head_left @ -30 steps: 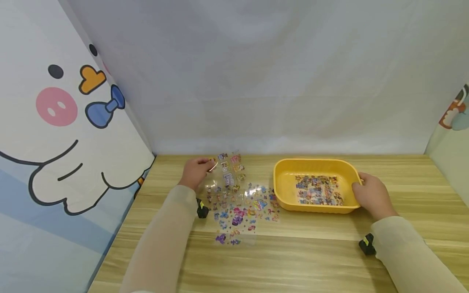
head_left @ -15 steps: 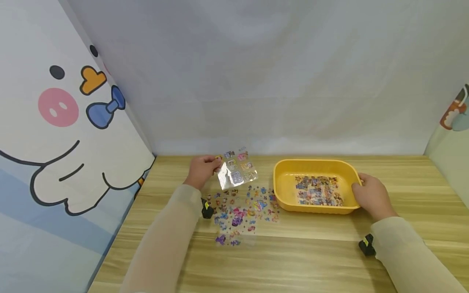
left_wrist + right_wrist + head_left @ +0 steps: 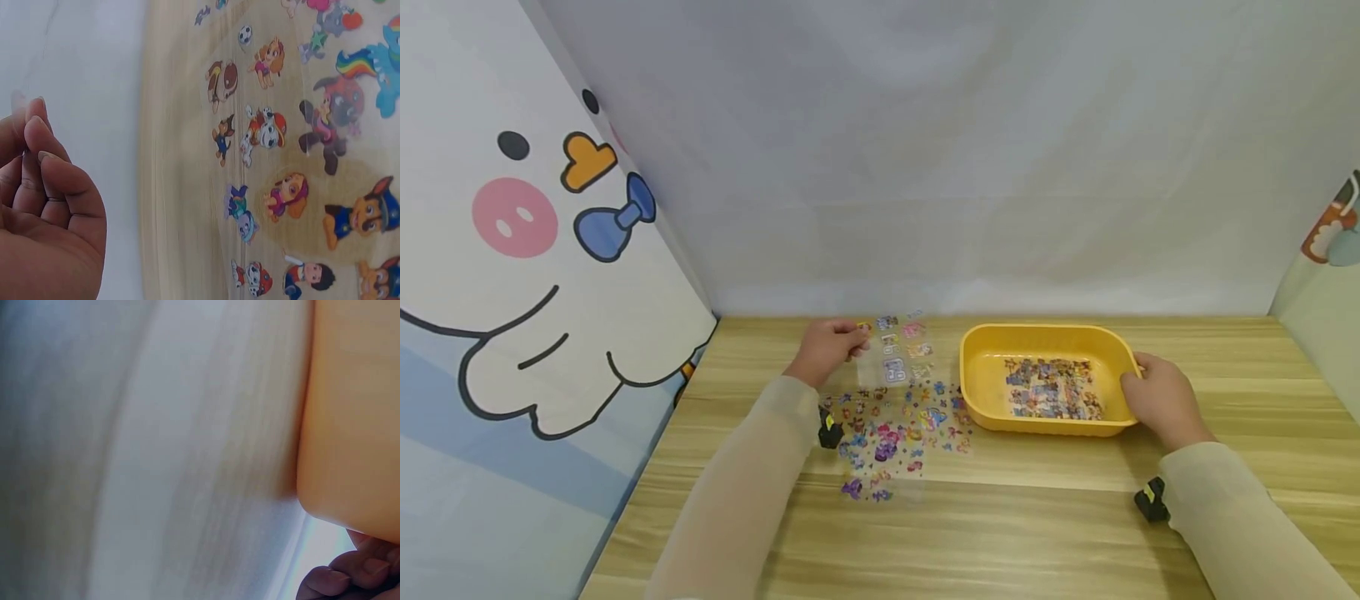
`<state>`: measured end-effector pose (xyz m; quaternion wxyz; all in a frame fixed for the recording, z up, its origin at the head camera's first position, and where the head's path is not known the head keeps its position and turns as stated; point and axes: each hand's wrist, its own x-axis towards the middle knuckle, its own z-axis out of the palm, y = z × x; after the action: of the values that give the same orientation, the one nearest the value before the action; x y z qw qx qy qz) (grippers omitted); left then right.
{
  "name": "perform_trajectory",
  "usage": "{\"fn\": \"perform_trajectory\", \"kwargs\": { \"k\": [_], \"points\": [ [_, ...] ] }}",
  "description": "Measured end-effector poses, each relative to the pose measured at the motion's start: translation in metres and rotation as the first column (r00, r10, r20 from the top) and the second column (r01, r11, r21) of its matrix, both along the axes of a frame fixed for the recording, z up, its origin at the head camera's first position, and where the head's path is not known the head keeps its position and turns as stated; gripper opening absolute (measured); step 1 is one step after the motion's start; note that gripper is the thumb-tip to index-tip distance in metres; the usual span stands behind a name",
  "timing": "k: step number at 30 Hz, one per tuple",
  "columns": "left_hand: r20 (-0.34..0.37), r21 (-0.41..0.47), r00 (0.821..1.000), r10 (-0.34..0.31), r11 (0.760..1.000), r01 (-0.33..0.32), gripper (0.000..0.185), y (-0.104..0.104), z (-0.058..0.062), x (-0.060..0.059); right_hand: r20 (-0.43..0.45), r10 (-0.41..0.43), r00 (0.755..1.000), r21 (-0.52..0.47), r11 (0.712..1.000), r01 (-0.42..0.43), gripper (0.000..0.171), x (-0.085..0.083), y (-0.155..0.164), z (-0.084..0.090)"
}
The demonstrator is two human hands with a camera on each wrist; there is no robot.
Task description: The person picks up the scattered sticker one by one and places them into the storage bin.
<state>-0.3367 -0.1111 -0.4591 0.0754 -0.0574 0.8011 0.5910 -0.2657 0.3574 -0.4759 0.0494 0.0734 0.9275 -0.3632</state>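
Fingers of your left hand pinch the left edge of a clear sticker sheet, holding it raised just above the table, left of centre in the head view. Your right hand curls round the right rim of the yellow tray, which sits on the table right of centre with another printed sheet lying flat inside it. Below the raised sheet, more sticker sheets lie overlapping on the wood; the left wrist view shows their cartoon dogs close up. By the look of it, the sheet is very light, thin and floppy, with a slick glossy face, so it will sag and flutter. Keep your pinch at a bare margin, not on the stickers, and hold it gently to avoid creasing.
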Motion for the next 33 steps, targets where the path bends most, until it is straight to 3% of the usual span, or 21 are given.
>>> {"fn": "perform_trajectory", "kwargs": {
  "k": [18, 33],
  "points": [
    [0.04, -0.034, 0.992, -0.121, 0.992, 0.122, 0.025, 0.029, 0.009, 0.007, -0.001, 0.005, 1.0, 0.016, 1.0, -0.005, 0.059, 0.0, 0.0, 0.001],
    [-0.002, -0.073, 0.97, -0.242, 0.968, 0.241, 0.02, 0.072, 0.014, 0.018, 0.015, 0.001, 1.0, 0.015, 1.0, -0.001, 0.059, -0.001, 0.0, 0.001]
  ]
}}
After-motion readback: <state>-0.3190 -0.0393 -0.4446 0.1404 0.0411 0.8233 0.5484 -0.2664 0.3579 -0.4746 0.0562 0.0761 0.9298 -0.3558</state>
